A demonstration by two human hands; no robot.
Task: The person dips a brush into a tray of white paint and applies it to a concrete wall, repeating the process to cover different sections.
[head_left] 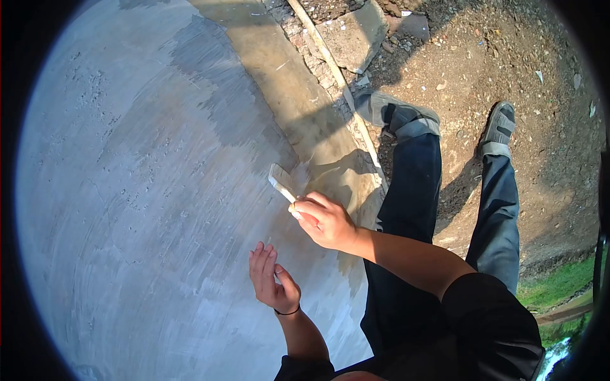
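Note:
My right hand is closed round the handle of a flat brush. The pale bristle end points up and left, at or just over a grey, streaky surface; whether it touches is unclear. Below and to the left of it, my left hand holds nothing, its fingers slightly bent and the thumb apart, near the same surface. A dark band is on the wrist. Darker grey patches lie along the surface's edge, beside a bare brownish strip.
A long thin pole or pipe runs along the strip's outer side. Beyond it are a broken slab and dirt ground with small debris. My legs and sandalled feet are at the right. Grass shows at the lower right.

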